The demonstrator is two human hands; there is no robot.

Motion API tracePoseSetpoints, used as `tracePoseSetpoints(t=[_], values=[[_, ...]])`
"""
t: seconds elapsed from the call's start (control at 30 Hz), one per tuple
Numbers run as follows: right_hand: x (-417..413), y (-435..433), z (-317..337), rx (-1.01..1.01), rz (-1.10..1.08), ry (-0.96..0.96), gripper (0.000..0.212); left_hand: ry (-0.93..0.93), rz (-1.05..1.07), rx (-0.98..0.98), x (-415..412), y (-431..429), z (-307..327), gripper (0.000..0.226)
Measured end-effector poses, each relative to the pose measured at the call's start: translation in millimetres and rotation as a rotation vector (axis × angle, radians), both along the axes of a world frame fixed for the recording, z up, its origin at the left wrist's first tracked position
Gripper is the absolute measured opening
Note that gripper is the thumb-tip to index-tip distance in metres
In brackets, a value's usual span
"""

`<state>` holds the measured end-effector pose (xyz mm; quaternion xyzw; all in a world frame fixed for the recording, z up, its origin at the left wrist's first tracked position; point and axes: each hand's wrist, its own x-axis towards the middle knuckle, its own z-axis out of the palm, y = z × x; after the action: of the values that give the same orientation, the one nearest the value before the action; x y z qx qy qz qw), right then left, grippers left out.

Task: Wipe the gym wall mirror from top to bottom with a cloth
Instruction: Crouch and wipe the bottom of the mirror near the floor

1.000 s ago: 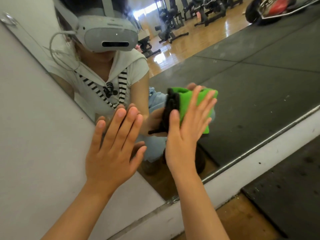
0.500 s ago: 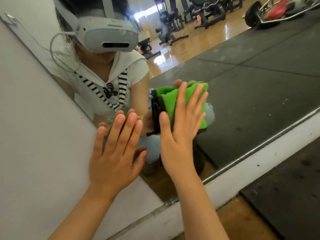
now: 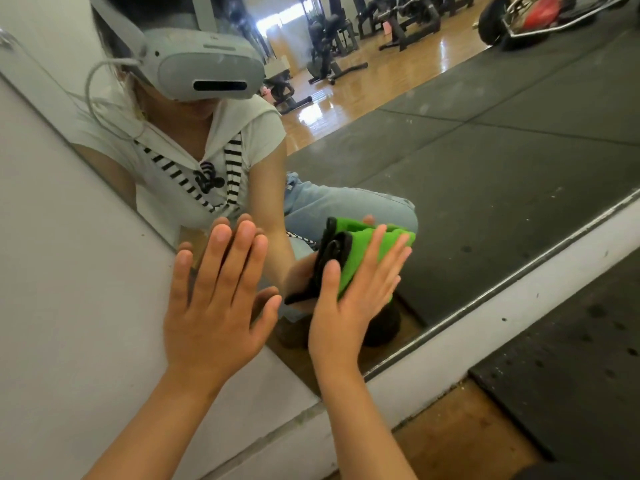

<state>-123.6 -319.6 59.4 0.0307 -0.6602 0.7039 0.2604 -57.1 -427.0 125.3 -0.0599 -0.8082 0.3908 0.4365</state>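
- The right hand [image 3: 349,303] lies flat, fingers straight and slightly spread, pressing a green cloth [image 3: 354,265] against the mirror [image 3: 485,202].
- The cloth sits low on the glass, near the mirror's bottom edge, and has a black trim on its left side.
- The left hand [image 3: 214,306] is open and holds nothing, its palm resting flat across the mirror's left edge and the white wall [image 3: 69,271].
- A dark floor mat [image 3: 571,393] lies below the mirror.
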Motion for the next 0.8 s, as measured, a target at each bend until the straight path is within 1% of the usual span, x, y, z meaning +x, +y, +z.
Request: tracePoseSetpoints(t=[0.07, 0.1, 0.13, 0.2, 0.23, 0.27, 0.3, 0.37, 0.47, 0.53, 0.6, 0.63, 0.73, 0.8], values=[[-9, 3, -16, 0.039, -0.066, -0.026, 0.063, -0.002, 0.003, 0.004, 1, 0, 0, 0.069], [-13, 4, -27, 0.012, -0.099, -0.093, 0.062, 0.001, 0.005, 0.006, 1, 0, 0, 0.068], [-14, 6, -37, -0.046, -0.121, -0.201, 0.062, 0.003, 0.007, 0.006, 1, -1, -1, 0.068], [-16, 7, -59, -0.237, -0.129, -0.487, 0.065, 0.004, 0.012, 0.003, 1, -2, -1, 0.068], [-16, 7, -68, -0.334, -0.118, -0.622, 0.063, 0.005, 0.016, 0.004, 1, -2, -1, 0.069], [-15, 8, -72, -0.405, -0.106, -0.716, 0.060, 0.005, 0.019, 0.007, 1, -2, -1, 0.070], [-16, 9, -73, -0.450, -0.093, -0.759, 0.058, 0.004, 0.018, 0.010, 1, -2, -1, 0.071], [-18, 9, -65, -0.460, -0.065, -0.718, 0.059, 0.002, 0.017, 0.011, 0, -1, -1, 0.072], [-19, 8, -49, -0.301, -0.065, -0.493, 0.073, 0.004, 0.018, 0.005, -1, 1, -1, 0.074], [-22, 8, -54, -0.271, -0.084, -0.436, 0.079, 0.002, 0.012, 0.007, -2, 1, -2, 0.074], [-25, 12, -68, -0.336, -0.114, -0.466, 0.084, 0.005, 0.015, 0.009, -2, 2, -3, 0.074], [-27, 14, -76, -0.385, -0.123, -0.519, 0.082, 0.004, 0.017, 0.009, -2, 2, -3, 0.074], [-33, 19, -88, -0.533, -0.141, -0.749, 0.064, 0.005, 0.020, 0.007, -2, 2, -3, 0.073], [-36, 20, -84, -0.553, -0.130, -0.808, 0.060, 0.008, 0.020, 0.008, -3, 3, -3, 0.073]])
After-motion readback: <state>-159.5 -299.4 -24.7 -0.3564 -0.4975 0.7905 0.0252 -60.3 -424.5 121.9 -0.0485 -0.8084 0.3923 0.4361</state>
